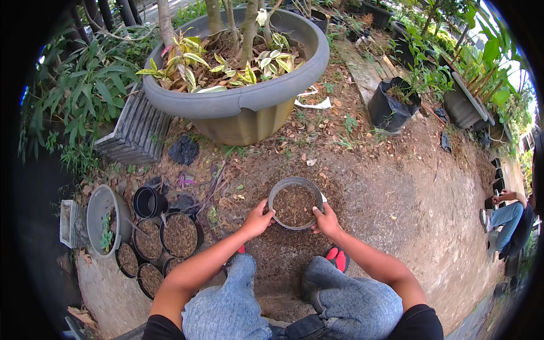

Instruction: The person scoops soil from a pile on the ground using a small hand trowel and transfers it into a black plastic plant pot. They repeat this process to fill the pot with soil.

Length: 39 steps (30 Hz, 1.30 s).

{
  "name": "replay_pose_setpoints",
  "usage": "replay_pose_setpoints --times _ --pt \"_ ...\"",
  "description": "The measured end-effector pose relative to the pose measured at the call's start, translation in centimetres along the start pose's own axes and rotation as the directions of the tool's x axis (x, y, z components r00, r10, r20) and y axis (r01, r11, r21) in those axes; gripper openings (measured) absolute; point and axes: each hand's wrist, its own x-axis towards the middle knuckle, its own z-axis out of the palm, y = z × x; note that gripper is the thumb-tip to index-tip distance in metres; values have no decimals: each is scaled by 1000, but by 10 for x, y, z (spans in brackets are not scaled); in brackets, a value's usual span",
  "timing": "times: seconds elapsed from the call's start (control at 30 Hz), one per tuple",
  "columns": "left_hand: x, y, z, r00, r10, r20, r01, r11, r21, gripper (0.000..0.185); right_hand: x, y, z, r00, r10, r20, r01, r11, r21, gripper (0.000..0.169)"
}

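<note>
Both my hands grip a round plastic pot by its sides, in front of my knees. Brown soil mix lies inside it, below the rim. My left hand holds the left side, its thumb at the rim. On the opposite side my right hand has its thumb over the rim; the fingers under the pot are partly hidden. Loose soil is scattered on the ground around the pot. To the left stand several black pots filled with soil mix, among them a larger one, and an unfilled black pot.
A huge planter with trunks and variegated plants stands ahead. At left are a grey pot with a succulent and a ribbed planter. A black grow bag stands right. Another person sits at far right.
</note>
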Motion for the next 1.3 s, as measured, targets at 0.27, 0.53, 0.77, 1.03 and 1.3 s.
replay_pose_setpoints --times 0.27,0.53,0.77,1.03,1.3 --pt "-2 1 -15 999 40 -19 -34 966 258 67 10 -29 -14 996 -79 -28 37 719 -694 65" --pt "-10 27 -45 963 185 -195 -133 958 253 75 -27 -152 -17 813 -427 396 499 162 -851 53" --pt "-32 -5 -88 912 55 -405 -108 988 -110 61 21 -191 127 593 -264 760 762 -119 -636 38" --pt "-59 -65 -89 898 -124 -423 -84 893 -441 42 128 -128 297 628 -398 669 623 -257 -739 31" --pt "-71 -75 -108 886 -132 -445 -94 887 -452 42 115 -161 264 460 -472 752 832 -67 -550 16"
